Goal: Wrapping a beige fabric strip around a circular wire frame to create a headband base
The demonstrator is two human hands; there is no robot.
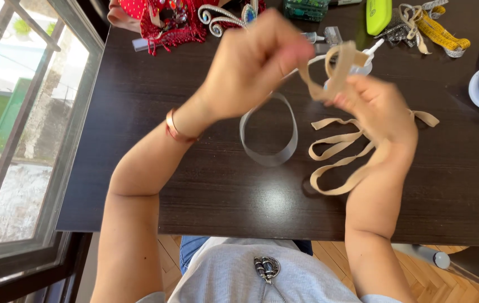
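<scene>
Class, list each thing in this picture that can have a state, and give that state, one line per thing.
left hand: closed, pinching the beige band
right hand: closed on the beige band
beige band: looped, partly lifted, rest trailing on table
clear band: a ring, lying on table
yellow tape measure: loosely piled

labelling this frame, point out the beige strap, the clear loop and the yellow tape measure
beige strap [337, 147], head view, folded run lying on the table
clear loop [268, 160], head view, lower curve
yellow tape measure [440, 32], head view, middle of the coil

Between the hands [312, 73] runs a matt beige elastic band [337, 151], woven cloth by the look of it. Below them the dark wooden table [206, 185] has a smooth, faintly glossy finish; the grey loop [268, 140] there seems translucent plastic.
</scene>
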